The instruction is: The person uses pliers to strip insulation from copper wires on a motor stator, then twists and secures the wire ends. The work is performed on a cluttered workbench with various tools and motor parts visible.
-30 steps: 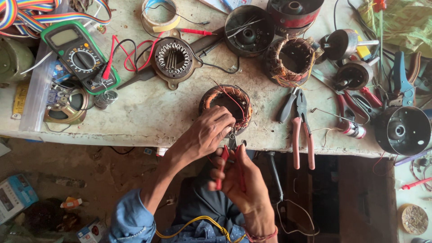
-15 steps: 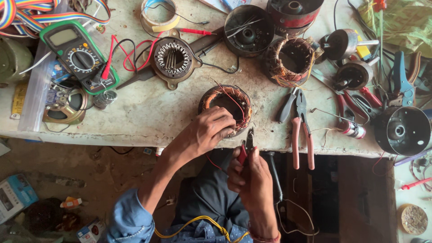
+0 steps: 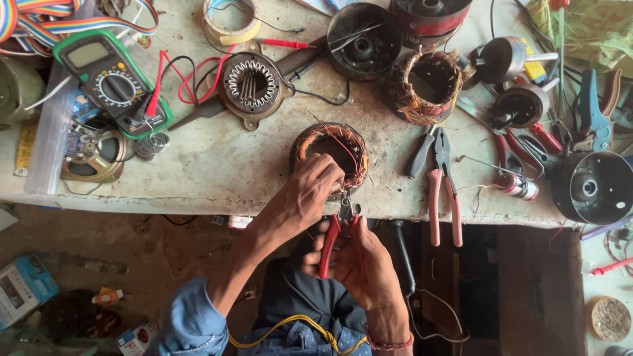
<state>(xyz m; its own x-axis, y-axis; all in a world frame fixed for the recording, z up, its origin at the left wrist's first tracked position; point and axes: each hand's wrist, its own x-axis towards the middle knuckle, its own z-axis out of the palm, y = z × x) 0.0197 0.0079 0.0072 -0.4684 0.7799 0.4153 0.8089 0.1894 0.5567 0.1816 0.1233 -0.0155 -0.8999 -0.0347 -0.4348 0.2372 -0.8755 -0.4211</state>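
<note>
the surface [image 3: 217,165] is a worn pale bench, crowded with parts along its far side. at its near edge sits a motor coil [image 3: 330,150], a round ring wound with copper wire, thin red strands sticking up from it. the left hand [image 3: 310,191] lies over the ring's near rim, its grip curled shut, fingertips pinching the wires on the winding. just below that grip, off the edge of the surface, the right hand [image 3: 359,264] is wrapped closed around the red handles of the small cutters [image 3: 339,234], whose jaws point up toward the ring and meet the wires right under the left fingertips. to the right of both grips, a pair of pink-handled pliers [image 3: 440,188] lies flat, well clear of the hands. far to the left of the grips rests a green multimeter [image 3: 109,79] with red and black leads trailing toward a metal stator [image 3: 252,86] beyond the coil.
</note>
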